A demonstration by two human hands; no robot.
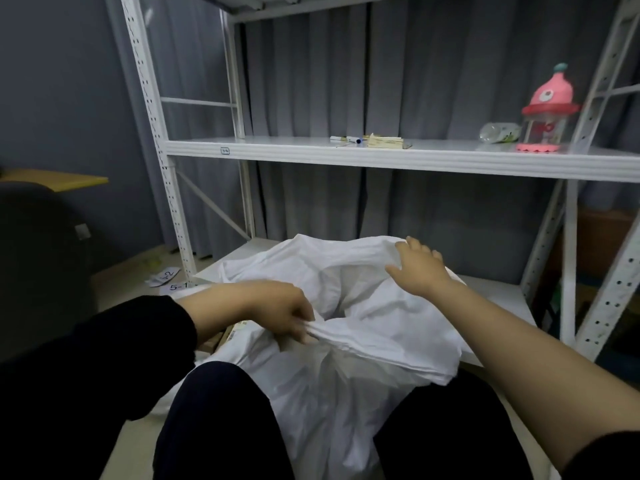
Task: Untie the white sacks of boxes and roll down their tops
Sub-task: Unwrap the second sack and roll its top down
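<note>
We're sitting with the big crumpled white fabric sack (346, 341) between our knees, in front of the white metal shelving rack (381, 155); its far side is slumping onto the rack's low shelf. The mouth is looking already open, with no knot visible, so we're judging this as the roll-down step.

Left hand (284, 315): fingers curled, pinching a bunched fold of the sack's near rim and pulling it toward us and left. That's probably keeping the rim taut so the cloth can fold over. Forearm is coming in from the left, wrist bent down, dark sleeve pushed up.

Right hand (419, 266): reaching far across the opening, arm nearly straight. Fingers are spread and fairly flat on the far edge of the cloth, thumb out to the left. Pressing or about to grab — not gripping yet, as far as we can tell. Likely going for the opposite rim so both sides can go down together.

A tan cardboard box corner (230, 336) is peeking out at the sack's left, just under the left wrist. Contents otherwise hidden.

On the middle shelf, well apart from the work: a pink house-shaped plastic bottle (547, 109), a clear plastic bottle lying on its side (498, 132), markers and a small cardboard pack (377, 141).
</note>
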